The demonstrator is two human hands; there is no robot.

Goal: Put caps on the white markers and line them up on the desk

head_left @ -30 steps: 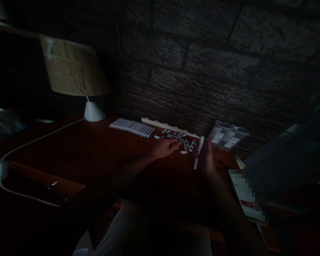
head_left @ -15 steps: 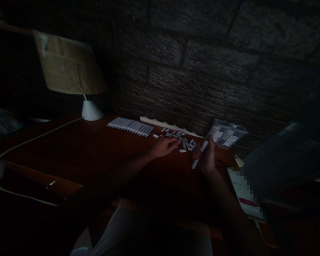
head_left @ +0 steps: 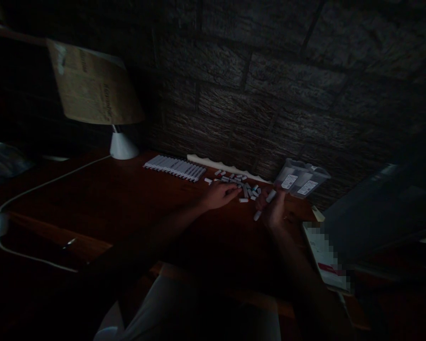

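White slender cylindrical marker (head_left: 270,196) is slanting through the person's right hand (head_left: 275,212), whose fingers are holding it around the middle above the reddish-brown wooden desk (head_left: 128,199), both ends showing. The left hand (head_left: 217,195) is reaching beside scattered short white cylindrical pieces (head_left: 244,200); whether it is gripping any cannot be told. Farther left, capless-looking grey-white markers (head_left: 174,167) are lying in a row.

A lamp (head_left: 123,146) stands before a brick wall (head_left: 220,71).
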